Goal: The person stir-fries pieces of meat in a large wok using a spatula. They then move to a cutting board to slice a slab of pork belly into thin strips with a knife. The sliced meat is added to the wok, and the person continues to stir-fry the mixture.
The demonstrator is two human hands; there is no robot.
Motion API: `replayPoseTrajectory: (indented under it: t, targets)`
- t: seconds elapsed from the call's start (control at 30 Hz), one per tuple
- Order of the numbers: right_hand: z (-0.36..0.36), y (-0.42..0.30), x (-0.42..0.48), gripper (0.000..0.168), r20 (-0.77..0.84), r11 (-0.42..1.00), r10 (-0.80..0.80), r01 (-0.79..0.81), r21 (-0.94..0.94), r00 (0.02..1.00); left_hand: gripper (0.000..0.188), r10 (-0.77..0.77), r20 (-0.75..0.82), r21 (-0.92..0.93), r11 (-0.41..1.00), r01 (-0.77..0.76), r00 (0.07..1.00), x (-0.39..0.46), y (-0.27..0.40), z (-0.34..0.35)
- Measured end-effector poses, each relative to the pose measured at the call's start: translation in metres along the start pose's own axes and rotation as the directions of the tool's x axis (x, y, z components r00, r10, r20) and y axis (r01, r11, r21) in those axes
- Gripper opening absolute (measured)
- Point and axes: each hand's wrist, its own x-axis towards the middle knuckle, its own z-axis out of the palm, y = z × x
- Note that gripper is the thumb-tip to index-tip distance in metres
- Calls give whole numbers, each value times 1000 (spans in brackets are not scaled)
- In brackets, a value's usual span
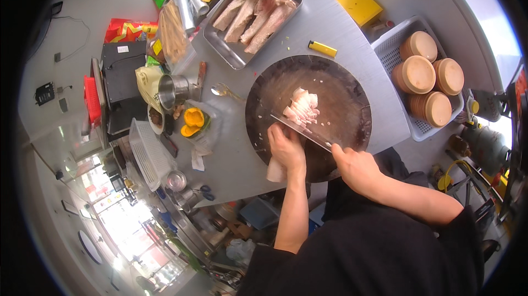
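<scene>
A round chopping block (pixel 342 85) stands before me on a steel table (pixel 231 147). My right hand (pixel 359 170) grips the handle of a kitchen knife (pixel 299 128), its blade slanting across the block. Close behind the blade, my left hand (pixel 286 147) holds down a pale slab of raw meat (pixel 276 171) with curled fingers. Most of that slab is hidden under the hand, and its near end reaches the block's edge. On the far side of the blade lies a small heap of sliced pale meat (pixel 303 106), with tiny scraps scattered around it.
Beyond the block are a steel tray (pixel 237 58) of large meat pieces and a yellow lighter (pixel 322 48). To the left lie a spoon (pixel 222 89), a steel pot (pixel 173 89) and cut pumpkin (pixel 192 120). A plastic basket (pixel 427 133) with stacked clay-coloured bowls (pixel 413 74) stands right.
</scene>
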Motion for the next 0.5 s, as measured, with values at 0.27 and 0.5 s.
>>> replayPoseTrajectory:
  t: [0.27, 0.5]
  targets:
    - [5, -7, 45, 19, -120, 997, -53, 47, -55, 991, 18, -83, 51, 5, 997, 83, 995, 3, 0, -6]
    - [8, -7, 9, 22, -86, 994, -112, 110, -27, 990, 26, -272, 71, -96, 956, 278, 960, -2, -12, 4]
